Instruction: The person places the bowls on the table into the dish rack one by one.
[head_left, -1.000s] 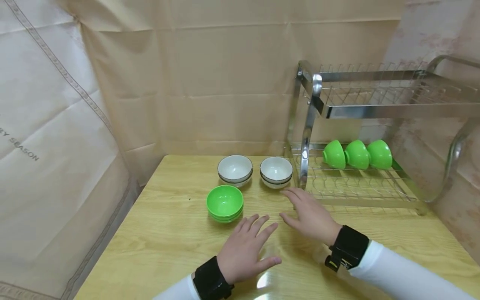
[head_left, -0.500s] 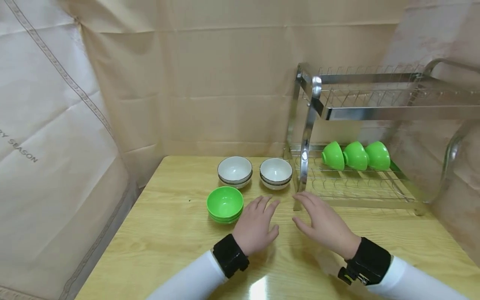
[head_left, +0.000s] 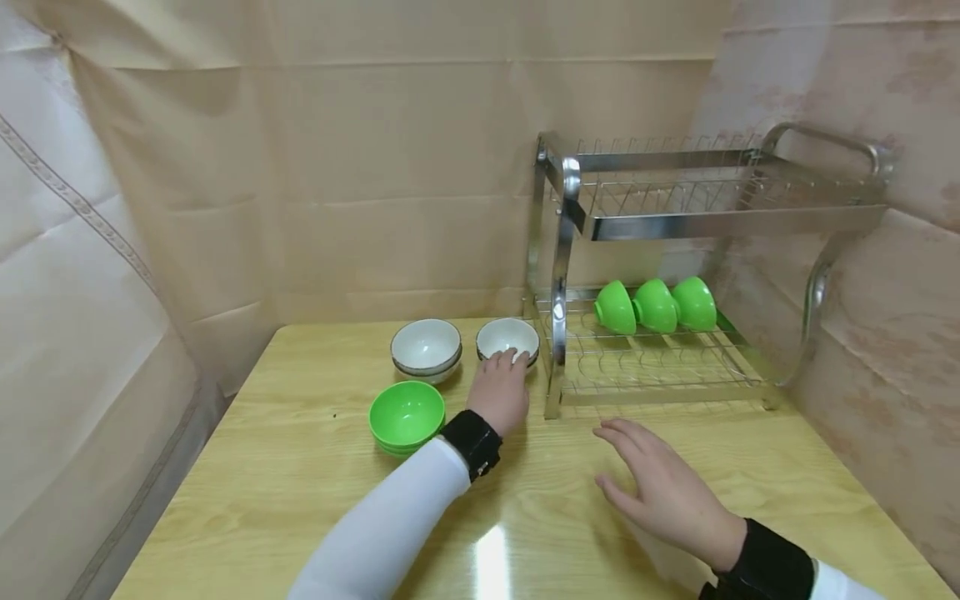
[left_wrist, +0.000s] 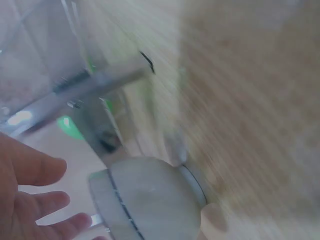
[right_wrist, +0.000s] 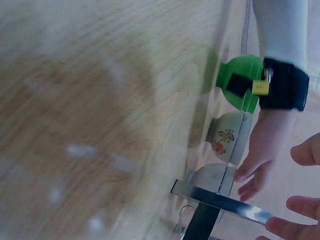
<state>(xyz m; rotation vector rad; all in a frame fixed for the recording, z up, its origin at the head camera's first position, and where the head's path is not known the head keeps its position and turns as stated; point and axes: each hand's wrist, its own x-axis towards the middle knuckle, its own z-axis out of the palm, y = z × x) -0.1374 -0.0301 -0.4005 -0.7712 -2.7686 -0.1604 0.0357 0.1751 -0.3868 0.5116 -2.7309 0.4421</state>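
My left hand [head_left: 501, 393] reaches over the near rim of the right-hand stack of white bowls [head_left: 504, 333], fingers extended and partly covering it. In the left wrist view, the thumb and fingers are spread beside the rim of a white bowl [left_wrist: 150, 195]. Left of that stack stands another white bowl stack [head_left: 424, 346]; the right wrist view shows a flower pattern on one white bowl [right_wrist: 227, 137]. Nearer, a stack of green bowls [head_left: 405, 415] sits beside my left wrist. My right hand [head_left: 667, 492] hovers over the table with fingers loosely extended, holding nothing.
A two-tier metal dish rack [head_left: 720, 223] stands at the right rear. On its lower tier, three green bowls [head_left: 655, 307] are tipped on their sides in a row. The wooden table [head_left: 262, 483] meets a cloth-covered wall [head_left: 390, 183] behind.
My left hand has moved forward from beside the green bowls to the right-hand white stack. The right hand has drawn back toward me. The head view has turned slightly to the right.
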